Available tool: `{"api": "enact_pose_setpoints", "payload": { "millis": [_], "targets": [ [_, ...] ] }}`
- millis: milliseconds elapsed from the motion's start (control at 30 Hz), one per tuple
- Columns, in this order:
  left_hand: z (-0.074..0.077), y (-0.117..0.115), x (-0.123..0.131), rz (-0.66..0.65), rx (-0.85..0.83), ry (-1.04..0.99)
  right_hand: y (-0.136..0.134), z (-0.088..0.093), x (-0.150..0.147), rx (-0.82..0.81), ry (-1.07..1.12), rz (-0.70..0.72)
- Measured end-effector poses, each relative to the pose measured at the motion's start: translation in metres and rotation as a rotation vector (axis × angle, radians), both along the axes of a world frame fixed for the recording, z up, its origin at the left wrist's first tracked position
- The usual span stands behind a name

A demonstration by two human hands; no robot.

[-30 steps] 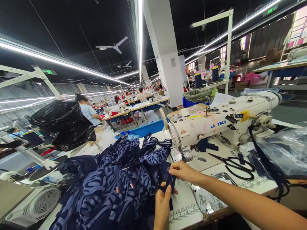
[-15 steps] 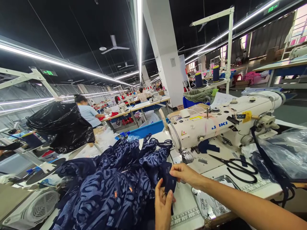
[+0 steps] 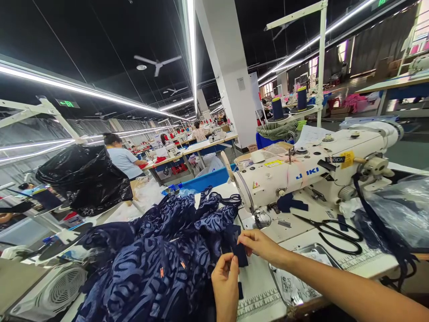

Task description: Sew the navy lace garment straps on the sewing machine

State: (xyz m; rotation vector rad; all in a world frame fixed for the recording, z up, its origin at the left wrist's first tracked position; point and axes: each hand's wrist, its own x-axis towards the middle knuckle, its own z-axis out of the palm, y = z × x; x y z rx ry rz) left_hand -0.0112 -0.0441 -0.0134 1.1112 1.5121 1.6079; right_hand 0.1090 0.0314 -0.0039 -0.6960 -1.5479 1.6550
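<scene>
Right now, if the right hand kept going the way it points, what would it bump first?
Probably the blue patterned fabric heap just beyond the small dark piece that the right hand and left hand pinch; depth is unclear.

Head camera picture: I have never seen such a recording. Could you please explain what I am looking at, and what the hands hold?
The camera sits on a person's head and looks forward and down, so the two bare arms at the bottom are that person's own. The left hand and the right hand pinch a small dark blue fabric piece between them. Beside it on the table lies a heap of navy patterned cloth. Behind stands a white sewing machine; black scissors and a metal tray lie in front of it. Other people work at tables farther back.
</scene>
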Motion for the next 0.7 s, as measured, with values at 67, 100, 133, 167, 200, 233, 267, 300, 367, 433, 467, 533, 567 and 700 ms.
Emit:
{"api": "enact_pose_setpoints", "payload": {
  "millis": [67, 100, 133, 167, 200, 233, 267, 300, 367, 433, 467, 533, 567, 700],
  "targets": [
    [0.0, -0.001, 0.001, 0.027, -0.013, -0.083, -0.001, -0.002, 0.003, -0.012, 0.003, 0.002],
    [0.0, -0.002, 0.001, 0.037, -0.019, -0.11, -0.002, -0.002, 0.004, -0.014, 0.0, 0.007],
    [0.001, -0.002, 0.001, 0.043, -0.025, -0.128, -0.003, -0.003, 0.006, -0.014, -0.004, 0.011],
    [0.001, -0.003, 0.001, 0.042, -0.033, -0.14, -0.004, -0.004, 0.007, -0.014, -0.01, 0.014],
    [0.001, -0.003, 0.0, 0.042, -0.04, -0.147, -0.004, -0.005, 0.007, -0.013, -0.016, 0.015],
    [0.001, -0.003, 0.0, 0.045, -0.046, -0.151, -0.004, -0.007, 0.007, -0.012, -0.022, 0.014],
    [0.001, -0.003, 0.0, 0.049, -0.051, -0.152, -0.005, -0.008, 0.007, -0.01, -0.027, 0.011],
    [0.001, -0.003, 0.0, 0.057, -0.054, -0.152, -0.005, -0.01, 0.006, -0.008, -0.032, 0.009],
    [-0.001, -0.002, 0.0, 0.063, -0.058, -0.148, -0.004, -0.012, 0.004, -0.003, -0.041, 0.006],
    [-0.002, -0.002, 0.0, 0.058, -0.054, -0.143, -0.003, -0.013, 0.003, 0.002, -0.05, 0.006],
    [-0.002, -0.002, 0.001, 0.054, -0.048, -0.141, -0.003, -0.013, 0.002, 0.005, -0.055, 0.006],
    [-0.003, -0.002, 0.001, 0.045, -0.035, -0.14, -0.003, -0.013, 0.002, 0.01, -0.063, 0.008],
    [-0.003, -0.003, 0.001, 0.044, -0.029, -0.142, -0.003, -0.012, 0.002, 0.012, -0.066, 0.009],
    [-0.003, -0.003, 0.001, 0.039, -0.04, -0.148, -0.005, -0.011, 0.003, 0.014, -0.066, 0.015]
  ]
}}
